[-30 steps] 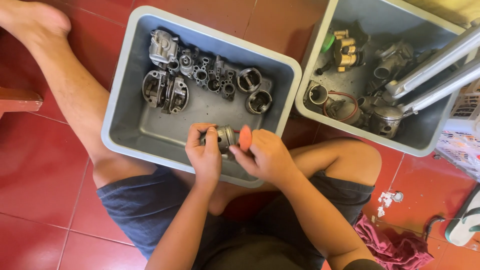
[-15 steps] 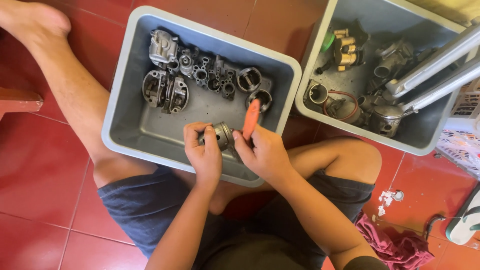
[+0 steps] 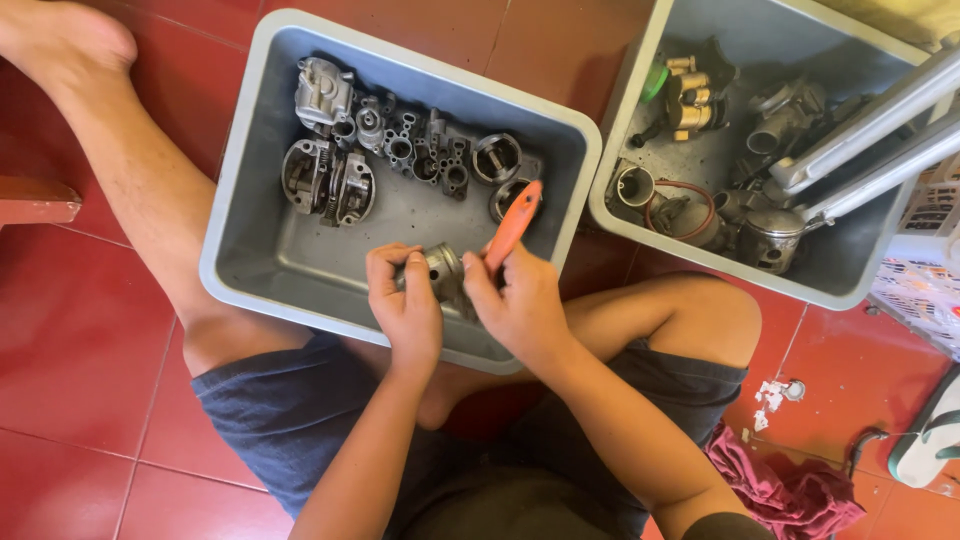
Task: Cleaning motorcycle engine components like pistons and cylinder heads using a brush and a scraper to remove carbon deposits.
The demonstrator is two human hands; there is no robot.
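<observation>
My left hand point(image 3: 408, 305) is curled around a small round metal part point(image 3: 443, 272), fingers and thumb pinching its sides, and I hold it just above the near edge of the grey tub point(image 3: 240, 200) that sits between my legs on the red tiled floor point(image 3: 80, 340). My right hand point(image 3: 520, 305) is closed around an orange-handled tool point(image 3: 512, 226), the handle slanting up and away from me; its working end is hidden behind the part and my fingers, so I cannot tell exactly where it bites. To do this well, I judge that I should keep the part braced firmly so it does not twist, work with small controlled strokes, and stay over the tub so anything that drops lands inside. Other engine pieces point(image 3: 400, 150) lie along the tub's far wall, well apart from my hands. A second grey tub point(image 3: 625, 130) with more parts stands to my right, and a dark red rag point(image 3: 780, 485) lies by my right leg.
</observation>
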